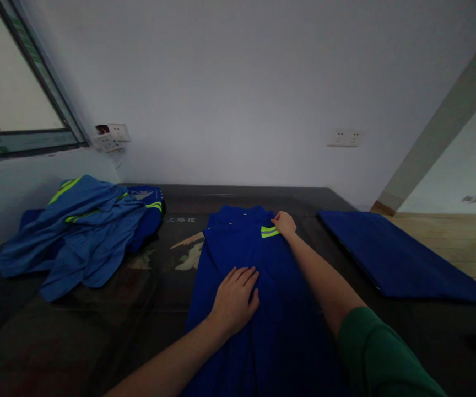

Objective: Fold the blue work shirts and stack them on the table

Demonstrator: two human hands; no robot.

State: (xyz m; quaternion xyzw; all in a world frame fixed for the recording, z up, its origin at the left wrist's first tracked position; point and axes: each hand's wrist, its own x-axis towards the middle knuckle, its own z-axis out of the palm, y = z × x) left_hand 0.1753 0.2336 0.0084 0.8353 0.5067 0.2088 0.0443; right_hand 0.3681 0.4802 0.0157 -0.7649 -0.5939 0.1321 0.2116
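A dark blue garment (238, 248) with a neon-green stripe lies lengthwise on the dark table (147, 325) in front of me. My left hand (234, 298) rests flat on its middle, fingers stretched out. My right hand (284, 223) reaches to the far end and pinches the fabric next to the green stripe near the collar. A green sleeve covers my right upper arm.
A heap of lighter blue garments (81, 231) with green stripes lies at the table's left. A folded dark blue piece (390, 253) lies at the right edge. Wall sockets (112, 137) sit by the window; wooden floor (453, 237) shows at the right.
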